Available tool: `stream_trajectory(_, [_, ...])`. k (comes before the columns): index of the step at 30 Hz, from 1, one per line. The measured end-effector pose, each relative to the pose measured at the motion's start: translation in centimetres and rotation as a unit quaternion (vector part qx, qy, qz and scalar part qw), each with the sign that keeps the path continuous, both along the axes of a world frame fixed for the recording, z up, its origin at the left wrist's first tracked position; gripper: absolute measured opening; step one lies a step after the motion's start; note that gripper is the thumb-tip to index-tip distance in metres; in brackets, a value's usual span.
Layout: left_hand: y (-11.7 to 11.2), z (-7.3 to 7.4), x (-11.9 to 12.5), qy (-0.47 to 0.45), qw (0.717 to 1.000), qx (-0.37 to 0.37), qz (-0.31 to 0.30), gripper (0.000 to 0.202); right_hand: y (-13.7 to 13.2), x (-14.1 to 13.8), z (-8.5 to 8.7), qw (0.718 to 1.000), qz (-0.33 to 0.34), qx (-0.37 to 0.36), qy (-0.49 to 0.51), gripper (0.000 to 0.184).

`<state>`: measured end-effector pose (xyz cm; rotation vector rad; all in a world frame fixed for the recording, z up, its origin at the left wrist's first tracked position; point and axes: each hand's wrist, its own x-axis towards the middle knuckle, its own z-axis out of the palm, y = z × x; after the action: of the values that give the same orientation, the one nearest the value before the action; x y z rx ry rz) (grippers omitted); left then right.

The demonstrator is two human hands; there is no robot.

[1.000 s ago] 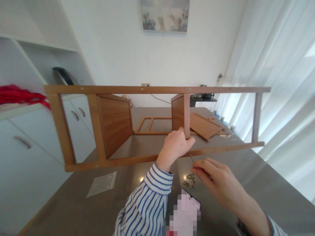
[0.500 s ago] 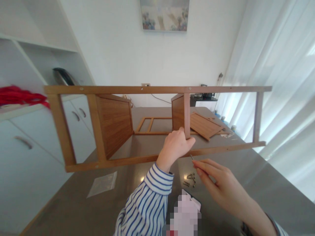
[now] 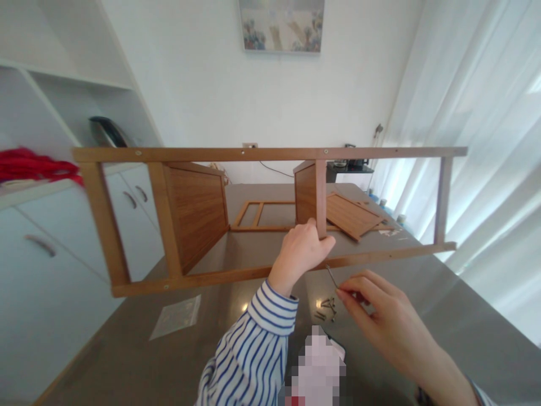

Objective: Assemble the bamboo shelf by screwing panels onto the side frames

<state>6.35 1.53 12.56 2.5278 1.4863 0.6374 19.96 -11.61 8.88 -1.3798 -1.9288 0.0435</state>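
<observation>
1. Clenched around a short upright of the wooden frame (image 3: 253,154), the left hand (image 3: 302,251) holds it just above the lower rail. The frame's long rails run left to right above the bench (image 3: 443,338), with two boards fixed behind them.
2. Right of that, the right hand (image 3: 376,313) has a fingertip grip on one screw (image 3: 332,276), which points up towards the lower rail, near it but not touching.
3. Risk, as I judge it: the left hand grips the frame at one point only, so a push from the screw could swing or tip the frame. The screw is thin and held only at its end, so it could slip out and drop among the loose screws (image 3: 326,307) below.
4. Containers: a clear plastic bag (image 3: 175,317) lies flat on the bench at the left, and I cannot tell whether anything is in it. The loose screws lie bare on the bench, in no tray or dish, where a knock could scatter them.
</observation>
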Motion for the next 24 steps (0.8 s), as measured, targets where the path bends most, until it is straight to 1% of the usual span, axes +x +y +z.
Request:
stream_trajectory(5, [0.1,0.0,0.0,0.005,1.0,0.006,0.001,0.029,0.1,-0.4,-0.2,0.999,-0.007,-0.017,0.051,0.012])
stream_trajectory(8, [0.1,0.0,0.0,0.009,1.0,0.005,0.001,0.029,0.3,-0.5,-0.7,0.991,-0.007,-0.06,0.118,0.016])
stream_trajectory(10, [0.1,0.0,0.0,0.009,1.0,0.003,0.001,0.03,0.4,-0.6,-0.9,0.98,-0.003,-0.089,0.176,0.019])
stream_trajectory(12, [0.1,0.0,0.0,0.008,1.0,0.001,0.004,0.03,0.6,-0.8,-1.2,0.963,0.004,-0.114,0.243,0.02])
stream_trajectory(15, [0.0,0.2,0.1,0.005,1.0,-0.002,0.006,0.03,0.9,-1.2,-1.5,0.923,0.014,-0.156,0.353,0.024])
stream_trajectory(17, [0.0,0.3,0.2,0.0,1.0,-0.003,0.007,0.03,1.1,-1.5,-1.8,0.898,0.012,-0.177,0.402,0.029])
stream_trajectory(18, [-0.1,0.3,0.2,-0.003,1.0,-0.003,0.007,0.029,1.1,-1.5,-1.9,0.891,0.01,-0.182,0.415,0.031])
stream_trajectory(19, [-0.1,0.4,0.2,-0.004,1.0,-0.003,0.008,0.029,1.1,-1.5,-2.0,0.889,0.011,-0.185,0.419,0.031])
stream_trajectory(21, [-0.1,0.4,0.2,-0.001,1.0,-0.006,0.008,0.029,1.0,-1.4,-2.2,0.897,0.014,-0.181,0.402,0.03])
stream_trajectory(24, [-0.1,0.4,0.1,0.005,1.0,-0.007,0.008,0.03,0.8,-1.0,-2.1,0.937,0.013,-0.156,0.312,0.021])
